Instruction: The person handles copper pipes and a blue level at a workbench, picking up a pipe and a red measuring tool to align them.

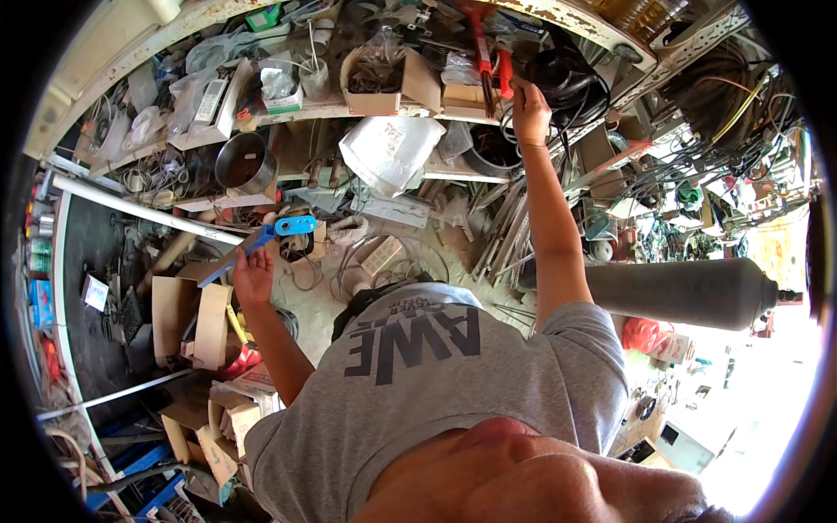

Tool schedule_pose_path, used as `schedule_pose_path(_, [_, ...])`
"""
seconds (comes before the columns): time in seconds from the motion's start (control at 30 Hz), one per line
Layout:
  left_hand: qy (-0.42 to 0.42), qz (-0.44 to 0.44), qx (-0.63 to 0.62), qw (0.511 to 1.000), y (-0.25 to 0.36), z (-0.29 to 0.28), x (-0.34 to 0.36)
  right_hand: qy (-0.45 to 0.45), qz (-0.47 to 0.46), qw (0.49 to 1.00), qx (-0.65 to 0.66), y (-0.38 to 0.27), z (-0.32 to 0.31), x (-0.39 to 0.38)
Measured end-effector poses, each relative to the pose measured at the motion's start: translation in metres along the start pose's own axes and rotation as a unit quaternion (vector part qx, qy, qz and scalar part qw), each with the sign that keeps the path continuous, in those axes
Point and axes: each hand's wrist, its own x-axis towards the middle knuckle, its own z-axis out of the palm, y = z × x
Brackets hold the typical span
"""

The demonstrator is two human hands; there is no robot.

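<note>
My left hand (254, 275) is closed around a long, flat blue object (234, 256), tilted up to the right. A brighter blue rounded piece (296, 226) shows at its upper end; whether the two are joined I cannot tell. Reaching up to the shelf, my right hand (531, 113) has its fingers bent at the end of a red-handled tool (505, 73). One long red arm of it (480, 48) stands beside that handle, with a dark lower end over a cardboard box (466, 100). The tool's exact kind is not clear.
On the crowded shelf stand an open carton (375, 83), a metal pot (245, 163) and a white bag (392, 152). Black cables (580, 87) hang beside my right hand. A large grey cylinder (676, 294) lies to the right. Cardboard boxes (212, 327) sit below my left hand.
</note>
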Motion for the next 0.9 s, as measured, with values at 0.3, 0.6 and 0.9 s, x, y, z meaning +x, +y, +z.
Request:
schedule_pose_path(0.3, [-0.033,-0.017,-0.027,0.999,-0.003,0.016,-0.012,-0.141,-0.114,0.974,-0.135,0.028,0.02,-0.013])
schedule_pose_path(0.6, [-0.058,-0.016,-0.003,0.998,-0.019,0.055,-0.017,-0.132,0.226,0.873,0.411,-0.127,0.006,-0.029])
schedule_pose_path(0.9, [-0.088,0.181,0.333,0.921,-0.053,0.134,-0.037,-0.405,0.624,0.265,0.613,-0.258,0.074,-0.137])
